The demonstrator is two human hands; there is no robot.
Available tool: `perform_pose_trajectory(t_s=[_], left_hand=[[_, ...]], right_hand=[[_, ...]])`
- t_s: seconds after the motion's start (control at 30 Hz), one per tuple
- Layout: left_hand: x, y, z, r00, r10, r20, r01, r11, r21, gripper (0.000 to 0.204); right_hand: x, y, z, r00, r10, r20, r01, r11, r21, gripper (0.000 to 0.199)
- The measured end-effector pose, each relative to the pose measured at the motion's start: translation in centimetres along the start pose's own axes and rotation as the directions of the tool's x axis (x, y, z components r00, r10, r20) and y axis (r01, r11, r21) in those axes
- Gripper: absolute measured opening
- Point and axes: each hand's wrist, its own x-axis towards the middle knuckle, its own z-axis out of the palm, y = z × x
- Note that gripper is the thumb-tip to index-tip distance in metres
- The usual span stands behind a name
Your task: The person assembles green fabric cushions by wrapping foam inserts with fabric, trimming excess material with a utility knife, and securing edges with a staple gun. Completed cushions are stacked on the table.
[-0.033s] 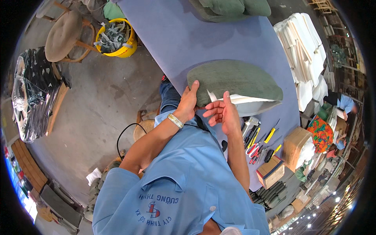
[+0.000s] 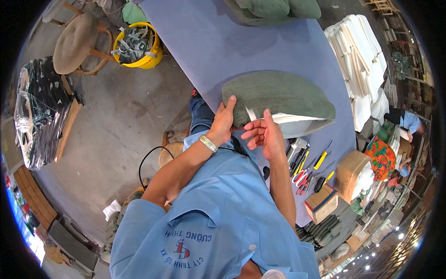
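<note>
A dark green fabric cushion (image 2: 278,90) lies on the blue-grey table in front of me. Along its near side the cover gapes, showing white filling (image 2: 290,117) and a grey underside (image 2: 304,128). My left hand (image 2: 223,122) grips the cushion's near left corner, thumb on top and the other fingers hidden beneath. Beside the gap is my right hand (image 2: 264,135), palm turned up, fingers loosely bent and apart from the raised thumb; nothing shows in it. A short white strip (image 2: 251,113) sticks out of the cover just by its fingertips.
Right of my right forearm lie screwdrivers (image 2: 320,160), scissors (image 2: 300,177) and other hand tools. A cardboard box (image 2: 350,174) stands beyond them. More green cushions (image 2: 274,11) sit at the table's far end, white foam sheets (image 2: 360,69) at right. A yellow bucket (image 2: 151,60) of scraps stands left.
</note>
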Motion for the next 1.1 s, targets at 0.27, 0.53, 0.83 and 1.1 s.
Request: perform_pose_trajectory(t_s=[0.27, 0.53, 0.83, 1.1], left_hand=[[0.9, -0.2, -0.2, 0.992, 0.117, -0.039, -0.112, 0.987, 0.115, 0.066], [0.6, 1.3, -0.1, 0.994, 0.104, -0.028, -0.101, 0.99, 0.101, 0.06], [4.5, 3.1, -4.1, 0.936, -0.02, 0.351, 0.084, 0.982, -0.168, 0.06], [1.8, 8.5, -3.8, 0.568, 0.33, 0.754, -0.787, -0.05, 0.615, 0.054]], right_hand=[[-0.5, -1.5, 1.0, 0.995, -0.024, -0.092, 0.025, 1.0, 0.0, 0.06], [0.1, 1.7, 1.1, 0.965, -0.244, -0.096, 0.208, 0.936, -0.285, 0.063], [4.8, -0.2, 2.5, 0.665, -0.743, 0.075, 0.527, 0.397, -0.751, 0.02], [7.4, -1.6, 4.4, 0.621, -0.734, -0.277, 0.586, 0.669, -0.458, 0.051]])
